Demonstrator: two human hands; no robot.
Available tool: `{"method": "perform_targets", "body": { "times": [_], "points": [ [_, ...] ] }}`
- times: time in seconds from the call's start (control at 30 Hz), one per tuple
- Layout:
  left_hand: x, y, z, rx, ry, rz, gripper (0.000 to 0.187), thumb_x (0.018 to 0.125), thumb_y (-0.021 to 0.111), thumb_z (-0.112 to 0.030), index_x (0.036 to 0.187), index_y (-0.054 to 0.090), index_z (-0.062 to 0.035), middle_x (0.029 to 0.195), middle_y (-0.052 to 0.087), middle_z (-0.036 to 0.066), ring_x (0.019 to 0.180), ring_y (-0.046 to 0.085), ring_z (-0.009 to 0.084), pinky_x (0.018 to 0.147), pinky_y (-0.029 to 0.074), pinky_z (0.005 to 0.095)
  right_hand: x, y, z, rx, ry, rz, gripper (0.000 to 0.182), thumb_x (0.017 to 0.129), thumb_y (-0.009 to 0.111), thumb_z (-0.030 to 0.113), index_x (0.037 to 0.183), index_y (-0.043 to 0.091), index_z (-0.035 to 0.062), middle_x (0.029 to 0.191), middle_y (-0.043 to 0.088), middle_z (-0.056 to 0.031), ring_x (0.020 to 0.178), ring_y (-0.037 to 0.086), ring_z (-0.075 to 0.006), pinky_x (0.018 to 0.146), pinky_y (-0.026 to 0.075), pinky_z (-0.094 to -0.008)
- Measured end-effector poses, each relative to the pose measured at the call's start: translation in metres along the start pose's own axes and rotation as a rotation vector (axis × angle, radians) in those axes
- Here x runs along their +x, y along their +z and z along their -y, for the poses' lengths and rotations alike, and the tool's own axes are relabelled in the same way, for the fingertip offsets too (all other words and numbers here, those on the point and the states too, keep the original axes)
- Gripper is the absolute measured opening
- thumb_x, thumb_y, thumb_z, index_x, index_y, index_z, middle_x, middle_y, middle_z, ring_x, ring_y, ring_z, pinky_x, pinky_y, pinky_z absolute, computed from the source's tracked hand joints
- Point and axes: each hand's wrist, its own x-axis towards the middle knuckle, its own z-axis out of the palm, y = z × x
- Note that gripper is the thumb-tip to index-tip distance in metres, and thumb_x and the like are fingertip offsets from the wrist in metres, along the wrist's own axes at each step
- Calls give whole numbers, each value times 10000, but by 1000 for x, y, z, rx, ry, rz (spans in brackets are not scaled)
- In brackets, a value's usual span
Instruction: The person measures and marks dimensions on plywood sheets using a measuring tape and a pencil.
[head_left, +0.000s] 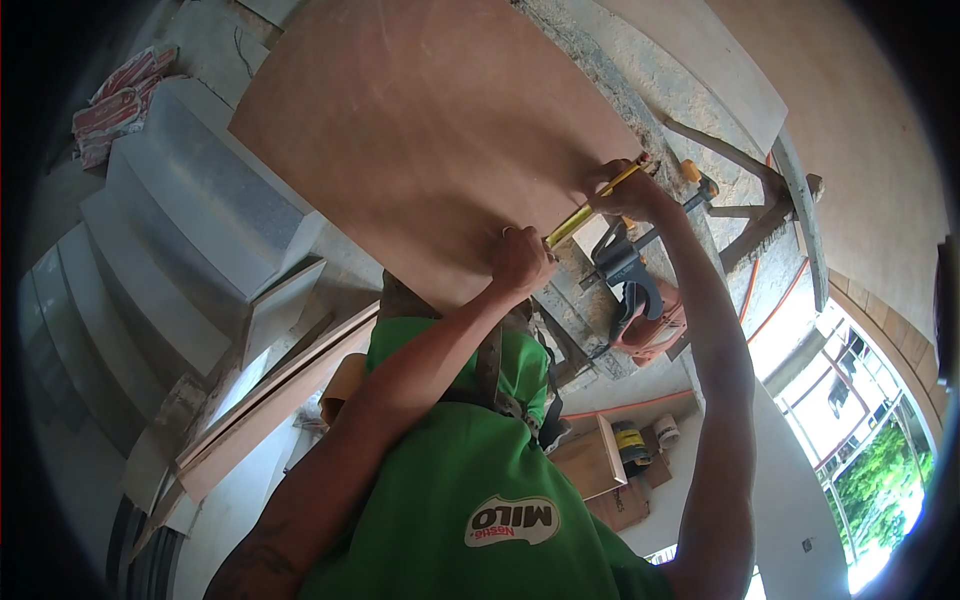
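Observation:
A yellow tape measure [574,225] is drawn out between my two hands, along the right side of a large brown plywood sheet [420,130]. My left hand [525,262] is closed on the tape's lower end, over the sheet. My right hand [632,190] grips the tape's upper end at the sheet's edge, fingers bent around it. A small reddish object at those fingertips is too small to make out. Whether a tape case sits inside either hand is hidden. A dark bar clamp [620,262] with an orange-tipped end lies just below my right forearm, beside the sheet.
An orange-red power tool [655,325] sits near the clamp. Rough wooden supports [750,185] stand to the right. White steps [200,190] rise at left, with a red-and-white sack [120,100] above. Long boards [280,385] lean at lower left. An open wooden box [590,460] is behind me.

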Motion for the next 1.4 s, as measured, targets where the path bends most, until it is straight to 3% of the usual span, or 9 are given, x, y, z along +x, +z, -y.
{"method": "perform_targets", "body": {
  "times": [0.37,0.5,0.57,0.67,0.83,0.87,1.0,1.2,1.4],
  "points": [
    [1,10,7,15,57,-46,259,764,645,-212,896,610,8,888,587,226,817,622,353,736,513,440,-2,2,1,-42,11,-55,179,690,635,173,780,614,20,771,622,-107,732,586,-252,716,458,-376],
    [0,7,8,-51,117,-101,280,827,568,-222,754,600,46,768,597,265,750,598,405,693,486,480,-4,-3,-5,-18,-16,-8,145,717,643,153,798,628,34,773,627,-80,726,591,-204,694,465,-346],
    [4,0,8,-52,138,-96,284,823,577,-224,727,609,42,732,600,257,739,600,403,692,484,481,-13,-8,-4,114,-208,-420,97,760,645,123,816,645,44,767,634,-59,713,585,-145,660,466,-299],
    [7,-12,10,-114,156,47,290,808,602,-228,682,615,33,670,591,244,719,604,394,685,477,475,-34,-19,-13,186,-53,-866,129,811,682,140,878,677,30,773,650,-16,703,564,-77,637,465,-246],
    [21,-58,18,-220,197,-88,302,811,608,-245,673,611,24,679,595,239,670,599,397,656,467,463,-89,-37,-1,78,54,-1261,122,811,660,125,837,682,8,747,672,-31,647,569,-69,589,460,-238],
    [30,-76,24,-201,177,-98,295,813,619,-238,657,599,13,662,590,226,622,592,388,606,457,446,-92,-38,-21,154,-91,-1300,129,829,656,126,849,667,0,770,690,-55,686,624,-96,628,492,-249],
    [74,-157,75,-180,248,-393,263,802,653,-208,656,595,3,591,570,187,551,593,332,531,443,406,-78,-31,-14,193,-35,-1330,157,858,652,143,890,648,-10,746,684,-92,709,661,-140,668,523,-267],
    [160,-298,141,-5,22,-495,272,816,641,-256,736,660,3,672,629,189,645,639,317,597,479,395,1,-2,33,349,-63,-1145,109,834,642,42,899,622,-42,755,670,-109,715,662,-159,668,531,-268],
    [219,-381,156,96,-88,-341,256,789,645,-267,892,694,-38,840,678,194,825,665,340,737,535,396,103,4,104,306,-114,-1062,69,816,656,16,876,636,-10,750,677,-86,690,645,-123,632,510,-244]
  ]
}}
